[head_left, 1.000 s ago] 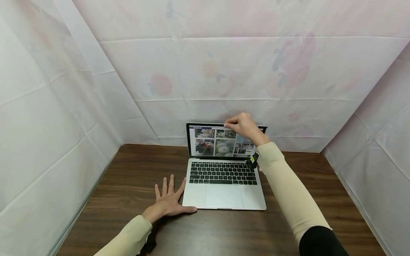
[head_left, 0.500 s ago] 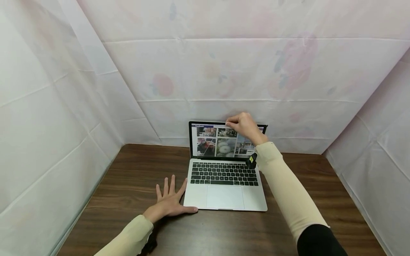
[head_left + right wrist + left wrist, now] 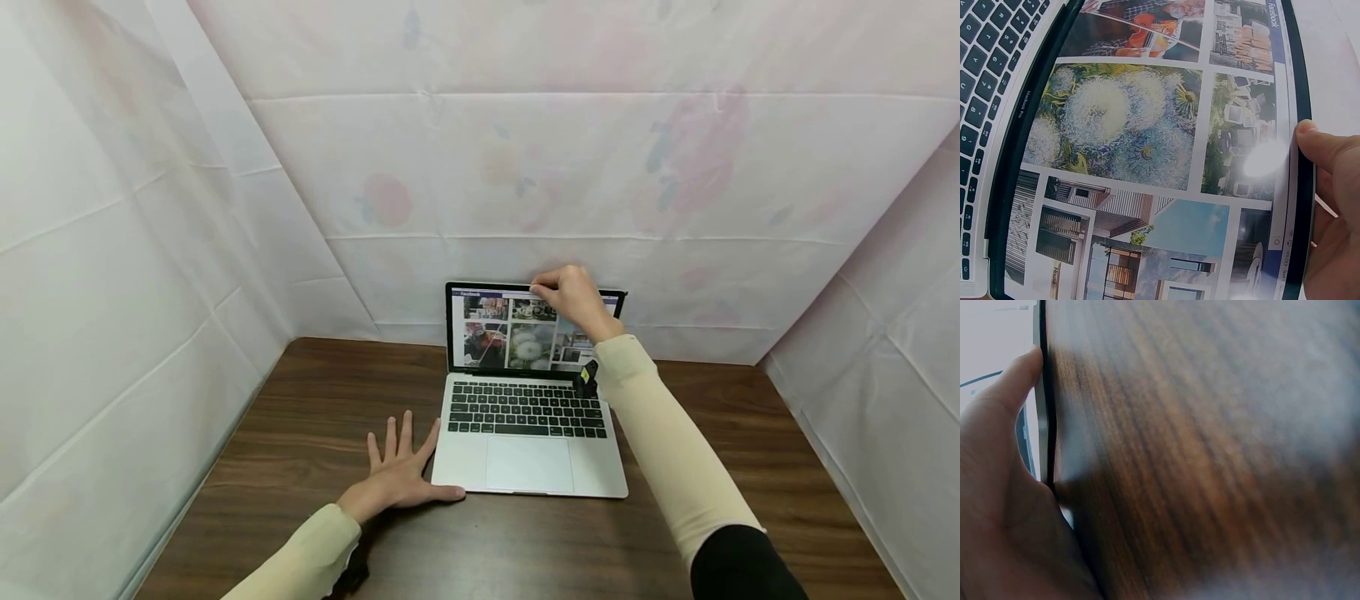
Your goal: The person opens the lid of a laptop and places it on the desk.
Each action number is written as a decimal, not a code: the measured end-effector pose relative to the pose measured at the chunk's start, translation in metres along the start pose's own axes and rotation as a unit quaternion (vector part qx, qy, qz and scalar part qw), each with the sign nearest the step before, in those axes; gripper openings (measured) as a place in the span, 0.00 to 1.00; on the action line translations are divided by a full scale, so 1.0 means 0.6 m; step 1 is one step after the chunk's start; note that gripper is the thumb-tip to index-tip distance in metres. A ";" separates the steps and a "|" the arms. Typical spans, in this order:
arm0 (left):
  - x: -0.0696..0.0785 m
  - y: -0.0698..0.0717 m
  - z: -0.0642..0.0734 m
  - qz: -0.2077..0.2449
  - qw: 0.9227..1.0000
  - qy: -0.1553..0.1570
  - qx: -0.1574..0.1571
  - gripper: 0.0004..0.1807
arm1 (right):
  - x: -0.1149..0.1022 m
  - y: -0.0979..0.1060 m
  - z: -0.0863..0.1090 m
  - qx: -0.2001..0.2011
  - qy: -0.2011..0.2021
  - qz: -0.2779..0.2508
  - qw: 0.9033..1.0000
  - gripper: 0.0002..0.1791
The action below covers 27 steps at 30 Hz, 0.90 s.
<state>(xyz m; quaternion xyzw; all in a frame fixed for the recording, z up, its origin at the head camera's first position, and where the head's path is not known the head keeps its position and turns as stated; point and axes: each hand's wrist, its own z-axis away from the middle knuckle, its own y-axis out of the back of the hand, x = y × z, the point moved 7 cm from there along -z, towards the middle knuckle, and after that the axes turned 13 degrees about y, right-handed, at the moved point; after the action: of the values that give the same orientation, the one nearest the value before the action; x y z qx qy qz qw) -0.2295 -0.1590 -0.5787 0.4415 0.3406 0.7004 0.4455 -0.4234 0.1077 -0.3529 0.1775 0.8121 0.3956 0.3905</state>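
An open silver laptop (image 3: 528, 464) stands on the wooden table, its screen (image 3: 1135, 125) lit with a page of pictures. My right hand (image 3: 573, 302) pinches the top edge of the lid, the thumb on the screen side and the fingers behind it, as the right wrist view shows. Fingers spread, my left hand (image 3: 401, 477) lies at the laptop's front left corner. Its thumb (image 3: 1022, 372) touches the front edge of the base; the other fingers reach along the left side. The right forearm hides part of the screen's right side.
The dark wooden table (image 3: 300, 417) extends around the laptop. Close behind the lid hangs a pale curtain (image 3: 450, 167) with faint fruit prints, and more curtain (image 3: 900, 333) encloses both sides. A small black device (image 3: 586, 380) is strapped at the right wrist.
The lid has tilted slightly farther upright, its top edge a little higher in the head view. The head view has shifted slightly. Both hands keep their places on the laptop.
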 end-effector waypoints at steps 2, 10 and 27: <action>0.001 0.000 0.000 -0.001 1.000 0.001 0.000 0.75 | 0.000 0.000 -0.001 0.001 0.000 0.001 1.000 0.14; 0.000 -0.001 -0.006 -0.004 1.000 0.003 -0.003 0.75 | 0.002 0.003 -0.004 0.003 0.006 0.004 1.000 0.14; 0.001 -0.002 -0.007 -0.009 1.000 0.002 -0.001 0.75 | 0.006 0.004 -0.004 0.002 0.006 0.007 1.000 0.14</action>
<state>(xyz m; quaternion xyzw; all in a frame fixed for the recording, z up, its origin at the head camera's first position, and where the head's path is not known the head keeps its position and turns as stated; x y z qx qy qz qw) -0.2332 -0.1582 -0.5810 0.4366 0.3453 0.6973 0.4516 -0.4276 0.1099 -0.3516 0.1816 0.8142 0.3975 0.3823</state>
